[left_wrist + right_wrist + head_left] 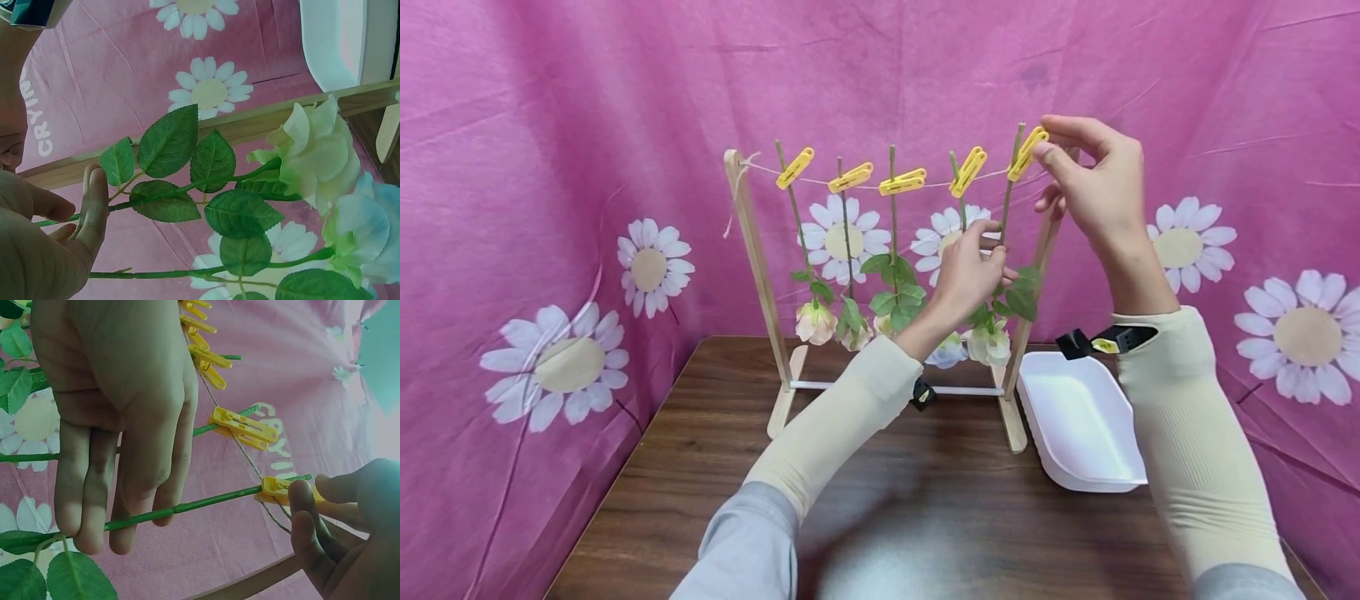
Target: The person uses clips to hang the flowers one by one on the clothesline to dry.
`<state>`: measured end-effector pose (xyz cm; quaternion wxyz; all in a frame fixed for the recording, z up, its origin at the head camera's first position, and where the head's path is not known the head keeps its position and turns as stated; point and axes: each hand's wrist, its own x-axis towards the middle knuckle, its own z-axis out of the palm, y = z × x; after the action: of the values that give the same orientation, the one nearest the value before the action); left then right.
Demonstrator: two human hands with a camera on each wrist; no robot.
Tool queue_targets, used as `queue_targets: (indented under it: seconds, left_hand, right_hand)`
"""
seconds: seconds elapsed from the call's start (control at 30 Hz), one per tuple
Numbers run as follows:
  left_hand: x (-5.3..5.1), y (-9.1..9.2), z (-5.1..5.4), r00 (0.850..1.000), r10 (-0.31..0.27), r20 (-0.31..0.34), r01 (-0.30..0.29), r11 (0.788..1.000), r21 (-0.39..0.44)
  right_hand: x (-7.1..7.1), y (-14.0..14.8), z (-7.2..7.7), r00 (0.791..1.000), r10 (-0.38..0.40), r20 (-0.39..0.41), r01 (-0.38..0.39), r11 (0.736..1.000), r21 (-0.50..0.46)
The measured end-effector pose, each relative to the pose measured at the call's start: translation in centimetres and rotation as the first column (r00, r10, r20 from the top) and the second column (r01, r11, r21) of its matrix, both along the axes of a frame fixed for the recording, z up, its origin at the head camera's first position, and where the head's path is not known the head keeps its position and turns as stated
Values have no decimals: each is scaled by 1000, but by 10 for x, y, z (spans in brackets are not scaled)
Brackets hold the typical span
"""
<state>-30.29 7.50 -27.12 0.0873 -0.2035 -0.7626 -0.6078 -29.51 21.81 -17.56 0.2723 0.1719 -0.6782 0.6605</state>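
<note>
My right hand [1108,179] pinches the handle end of the rightmost yellow clothespin [1025,157]. That clothespin sits on a string and on the green stem [215,500] of an upside-down cream artificial rose [315,153]. Lower down, my left hand [967,271] holds the same stem, which runs between its fingers [94,494]. Just left of it hangs a bluish rose [369,228], its stem clipped by another yellow clothespin [968,172]. Further left, more clothespins [902,181] hold stems with pale pink roses [815,323] hanging head down. My left hand partly covers the stems in the head view.
The string stretches between the posts of a wooden frame [752,258] standing on a brown table [715,467]. A white rail [958,391] joins its feet. A white plastic tray [1078,471] stands to the right. A pink daisy-print cloth [887,75] hangs behind.
</note>
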Motion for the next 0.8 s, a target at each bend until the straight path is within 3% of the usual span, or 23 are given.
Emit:
queue_targets:
  seconds: [0.17, 0.37, 0.6, 0.8]
  left_hand:
    - [8, -9, -3, 999, -18, -39, 18, 1000, -8]
    - [13, -29, -11, 990, -33, -137, 30, 999, -20]
    - [19, -65, -25, 986, -32, -165, 8, 990, -144]
    - [20, -103, -45, 977, -41, -210, -1, 981, -193]
  right_hand:
    - [6, 3, -6, 999, -29, -45, 26, 998, -55]
    - [14, 9, -19, 996, -48, -76, 41, 995, -88]
    - [22, 21, -46, 990, -137, -19, 138, 989, 56]
    - [25, 35, -76, 979, -205, 13, 198, 960, 197]
